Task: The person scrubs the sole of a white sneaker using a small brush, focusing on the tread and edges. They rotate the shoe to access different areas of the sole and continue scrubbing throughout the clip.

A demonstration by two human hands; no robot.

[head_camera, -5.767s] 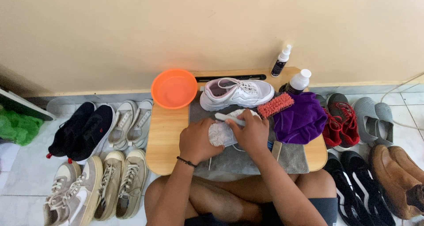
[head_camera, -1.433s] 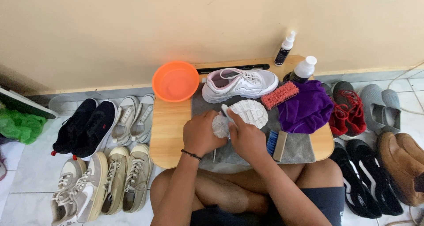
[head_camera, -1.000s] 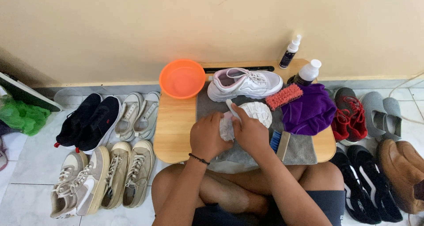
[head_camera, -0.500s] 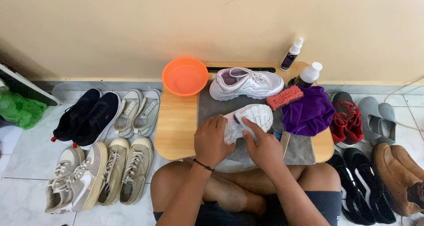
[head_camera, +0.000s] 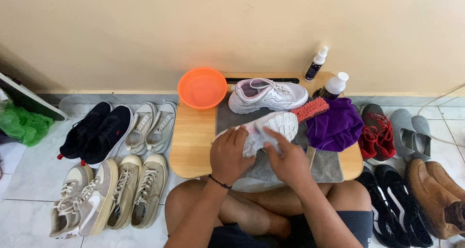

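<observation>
My left hand (head_camera: pixel 231 153) grips the heel end of a white sneaker (head_camera: pixel 273 124) that lies on its side over a grey mat (head_camera: pixel 329 163), pale sole turned toward me. My right hand (head_camera: pixel 289 159) holds the same sneaker from the right, one finger stretched along its lower edge. The matching white sneaker (head_camera: pixel 264 94) stands upright just behind. A brush with red bristles (head_camera: pixel 310 109) lies beside the toe of the held sneaker. All of this is on a low wooden table (head_camera: pixel 191 141) across my crossed legs.
An orange bowl (head_camera: pixel 202 87) sits at the table's back left, a purple cloth (head_camera: pixel 335 128) at the right, a spray bottle (head_camera: pixel 316 64) and a white-capped bottle (head_camera: pixel 334 85) behind. Black shoes (head_camera: pixel 97 131) and beige pairs (head_camera: pixel 138 190) line the floor left; red shoes (head_camera: pixel 377 131), grey, brown and black ones right.
The small white brush my right hand worked against the sneaker is no longer visible. The sneaker has been laid lower and turned, sole facing me; both hands dropped toward the table's front.
</observation>
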